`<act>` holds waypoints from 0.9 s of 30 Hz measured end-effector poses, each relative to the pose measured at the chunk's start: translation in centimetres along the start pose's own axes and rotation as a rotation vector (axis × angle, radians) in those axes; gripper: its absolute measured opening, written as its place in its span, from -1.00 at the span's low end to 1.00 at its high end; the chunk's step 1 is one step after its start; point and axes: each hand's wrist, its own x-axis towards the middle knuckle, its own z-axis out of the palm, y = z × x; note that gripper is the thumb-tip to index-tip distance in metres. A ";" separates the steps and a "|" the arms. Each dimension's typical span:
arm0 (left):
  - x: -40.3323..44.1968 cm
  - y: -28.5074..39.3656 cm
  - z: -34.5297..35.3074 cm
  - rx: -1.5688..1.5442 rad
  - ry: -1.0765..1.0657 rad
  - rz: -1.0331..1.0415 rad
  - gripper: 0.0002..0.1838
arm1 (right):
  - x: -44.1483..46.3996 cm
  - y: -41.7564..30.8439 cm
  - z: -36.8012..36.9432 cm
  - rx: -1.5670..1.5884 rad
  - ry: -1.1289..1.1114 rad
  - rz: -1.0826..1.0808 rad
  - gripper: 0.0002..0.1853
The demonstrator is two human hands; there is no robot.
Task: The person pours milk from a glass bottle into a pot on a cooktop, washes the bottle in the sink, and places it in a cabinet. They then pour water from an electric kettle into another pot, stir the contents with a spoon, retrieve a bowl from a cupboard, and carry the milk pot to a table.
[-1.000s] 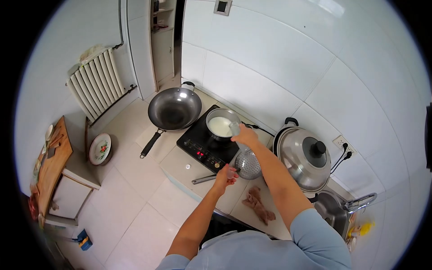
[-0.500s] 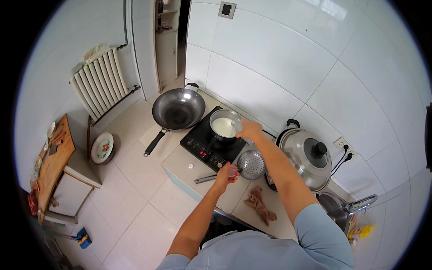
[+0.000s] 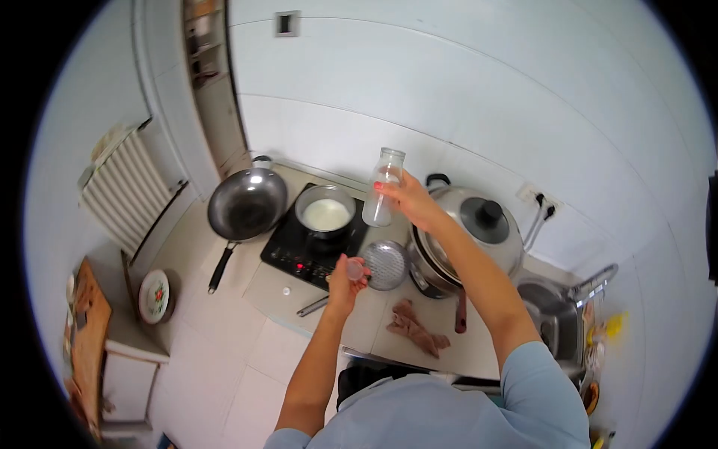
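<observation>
My right hand [image 3: 410, 198] grips a clear glass bottle [image 3: 378, 208], held upright beside the saucepan, with whitish film inside its lower part. In my left hand [image 3: 346, 286] is a small translucent cap [image 3: 354, 269], pinched near the front of the cooktop. White liquid [image 3: 327, 215] lies in the metal saucepan [image 3: 345, 196], which stands on the black induction cooktop [image 3: 278, 248]. A perforated metal skimmer [image 3: 387, 266] rests on the counter just right of my left hand, its grey handle [image 3: 313, 305] showing on the other side of that hand.
A dark wok [image 3: 247, 213] sits left of the cooktop. To the right stands a large lidded steel pot [image 3: 455, 206], then the sink [image 3: 567, 333]. A brown cloth [image 3: 415, 328] and a small white object [image 3: 286, 290] lie on the counter. Plugs [image 3: 542, 203] fill a wall socket.
My right hand has lifted the bottle away from the saucepan and turned it upright. My left hand still holds the cap. The camera view has shifted, moving the scene leftward.
</observation>
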 end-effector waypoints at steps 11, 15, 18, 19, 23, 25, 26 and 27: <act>-6.2 1.2 20.3 0.223 -0.436 0.037 -0.60 | -30.3 0.7 -16.9 -0.037 0.675 -0.121 -0.31; -10.1 -6.6 27.5 0.345 -0.459 -0.092 -0.63 | -39.2 8.5 -24.5 -0.188 1.062 0.381 -0.23; -9.9 -14.1 30.9 0.439 -0.586 -0.323 -0.64 | -44.9 19.8 -32.4 -0.156 1.111 0.553 -0.15; -8.9 -17.2 31.5 0.458 -0.597 -0.411 -0.64 | -46.0 21.9 -34.1 -0.145 1.115 0.560 -0.15; -5.3 -28.4 33.2 0.545 -0.511 -0.554 -0.68 | -47.6 24.6 -36.8 0.244 1.040 0.835 -0.23; -3.7 -33.3 33.7 0.635 -0.460 -0.574 -0.69 | -48.8 25.5 -39.0 0.479 1.027 0.800 -0.27; -2.9 -35.4 33.9 0.723 -0.417 -0.592 -0.70 | -49.3 27.1 -40.4 0.676 0.934 0.783 -0.29; -2.2 -37.1 34.1 0.737 -0.411 -0.600 -0.70 | -49.8 28.0 -41.5 0.871 0.837 0.760 -0.31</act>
